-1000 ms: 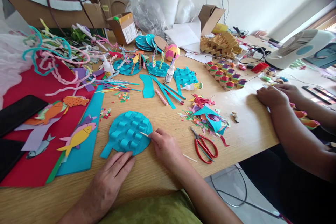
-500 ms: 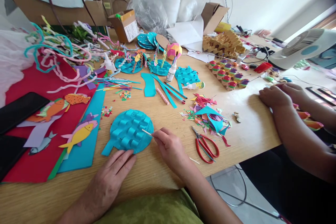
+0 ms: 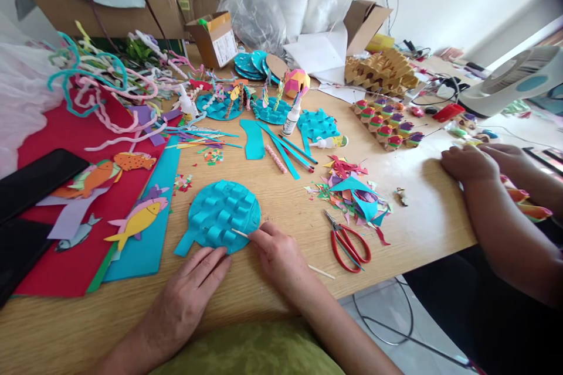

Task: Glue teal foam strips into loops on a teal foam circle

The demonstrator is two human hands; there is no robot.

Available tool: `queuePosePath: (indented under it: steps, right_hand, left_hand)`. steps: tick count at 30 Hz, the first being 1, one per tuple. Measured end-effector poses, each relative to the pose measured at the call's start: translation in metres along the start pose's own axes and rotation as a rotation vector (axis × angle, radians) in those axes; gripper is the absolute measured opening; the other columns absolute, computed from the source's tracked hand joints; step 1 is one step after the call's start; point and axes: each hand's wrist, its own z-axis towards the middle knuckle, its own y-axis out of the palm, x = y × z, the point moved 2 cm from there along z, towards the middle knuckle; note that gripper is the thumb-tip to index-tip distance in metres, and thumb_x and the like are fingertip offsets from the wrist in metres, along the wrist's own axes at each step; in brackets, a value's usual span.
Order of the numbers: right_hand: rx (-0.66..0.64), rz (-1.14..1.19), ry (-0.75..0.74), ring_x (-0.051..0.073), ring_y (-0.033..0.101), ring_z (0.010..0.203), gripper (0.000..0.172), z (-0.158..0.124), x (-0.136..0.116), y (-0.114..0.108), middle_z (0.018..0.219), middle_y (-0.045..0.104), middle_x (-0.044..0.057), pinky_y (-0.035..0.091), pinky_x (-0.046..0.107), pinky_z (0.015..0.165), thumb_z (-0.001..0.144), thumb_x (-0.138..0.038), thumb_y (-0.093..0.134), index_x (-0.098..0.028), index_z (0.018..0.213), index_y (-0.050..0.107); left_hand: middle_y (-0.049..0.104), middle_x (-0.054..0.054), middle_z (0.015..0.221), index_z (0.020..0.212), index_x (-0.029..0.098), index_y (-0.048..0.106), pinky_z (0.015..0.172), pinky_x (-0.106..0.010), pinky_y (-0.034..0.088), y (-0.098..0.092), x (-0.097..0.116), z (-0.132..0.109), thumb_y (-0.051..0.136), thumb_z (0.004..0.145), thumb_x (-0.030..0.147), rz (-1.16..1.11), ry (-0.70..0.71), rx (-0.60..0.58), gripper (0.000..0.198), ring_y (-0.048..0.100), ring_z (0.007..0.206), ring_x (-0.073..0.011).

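A round blue disc (image 3: 211,211) covered with curled paper loops lies flat on the table, a paper strip sticking out at its lower left. My left hand (image 3: 189,284) rests flat, fingers stretched, its fingertips on the disc's near edge. Pinched in my right hand (image 3: 279,255) is a thin pale stick (image 3: 240,234), its tip among the loops at the lower right of the disc. A second pale stick (image 3: 322,272) lies by my right forearm. Red-handled scissors (image 3: 349,246) lie to the right of that hand.
Paper scraps (image 3: 354,187) are heaped beyond the scissors. Paper fish (image 3: 136,222) and coloured sheets (image 3: 109,266) lie at left. Glue bottles (image 3: 291,117), blue strips (image 3: 279,152) and other blue discs (image 3: 220,106) stand farther back. Another person's arms (image 3: 488,199) rest at the right edge.
The stick in my right hand has moved slightly left and down over the disc. My left hand stays on the disc's edge. The view has shifted slightly.
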Motion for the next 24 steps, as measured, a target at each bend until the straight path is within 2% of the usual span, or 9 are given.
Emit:
queuePosePath:
  steps: [5, 16, 20, 24]
  right_hand:
    - [-0.032, -0.062, -0.005, 0.015, 0.060, 0.077, 0.026, 0.000, -0.001, 0.000, 0.091, 0.061, 0.005, 0.039, 0.020, 0.062, 0.086, -0.011, 0.041, -0.021, 0.092, 0.065]
    - [-0.044, -0.023, -0.012, 0.016, 0.060, 0.083, 0.028, -0.001, 0.000, -0.001, 0.094, 0.062, 0.006, 0.041, 0.019, 0.067, 0.083, -0.007, 0.042, -0.021, 0.094, 0.065]
    - [-0.012, -0.011, -0.033, 0.014, 0.060, 0.082, 0.029, -0.001, 0.000, 0.000, 0.093, 0.062, 0.005, 0.041, 0.018, 0.067, 0.083, -0.007, 0.043, -0.023, 0.094, 0.064]
    - [0.037, 0.018, -0.047, 0.013, 0.060, 0.080, 0.028, -0.002, 0.001, 0.001, 0.091, 0.062, 0.004, 0.041, 0.018, 0.067, 0.083, -0.007, 0.044, -0.023, 0.093, 0.064]
  left_hand:
    - [0.057, -0.003, 0.124, 0.120, 0.018, 0.056, 0.106, -0.033, 0.029, 0.001, 0.000, 0.001, 0.025, 0.091, 0.006, -0.012, -0.015, 0.019, 0.044, 0.044, 0.118, -0.0188]
    - [0.060, -0.004, 0.119, 0.115, 0.017, 0.060, 0.102, -0.030, 0.035, -0.004, 0.002, 0.006, 0.026, 0.091, 0.005, 0.044, 0.029, 0.024, 0.043, 0.046, 0.115, -0.0181]
    - [0.061, -0.004, 0.117, 0.112, 0.016, 0.062, 0.101, -0.030, 0.037, -0.007, 0.002, 0.009, 0.025, 0.091, 0.006, 0.072, 0.043, 0.054, 0.044, 0.048, 0.113, -0.0186]
    - [0.062, -0.005, 0.115, 0.111, 0.015, 0.062, 0.096, -0.029, 0.040, -0.011, 0.003, 0.012, 0.026, 0.092, 0.008, 0.121, 0.106, 0.031, 0.042, 0.050, 0.110, -0.0196]
